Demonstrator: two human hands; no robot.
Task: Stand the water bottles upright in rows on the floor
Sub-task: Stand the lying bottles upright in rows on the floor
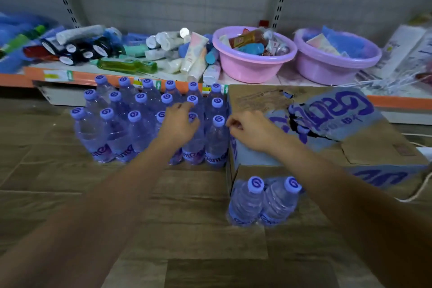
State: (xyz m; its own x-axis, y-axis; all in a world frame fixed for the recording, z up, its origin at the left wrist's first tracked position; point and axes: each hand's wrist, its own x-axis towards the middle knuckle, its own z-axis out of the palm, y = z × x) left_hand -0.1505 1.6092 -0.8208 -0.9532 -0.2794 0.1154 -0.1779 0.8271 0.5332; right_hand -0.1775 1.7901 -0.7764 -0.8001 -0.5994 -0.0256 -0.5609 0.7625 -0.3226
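Several clear water bottles with purple caps [134, 116] stand upright in three rows on the wooden floor [187, 229], in front of the low shelf. My left hand [178, 125] hovers over the front row's right part, fingers spread around a cap, holding nothing that I can see. My right hand [249, 127] is just right of the rightmost front bottle [217, 140], fingers curled, beside the torn cardboard box [327, 124]. Two more bottles [264, 201] stand upright together in front of the box.
The low shelf [77, 76] behind the rows carries tubes and toiletry bottles, a pink basin [252, 65] and a purple basin [336, 65] with goods inside. Papers and cords lie at the far right.
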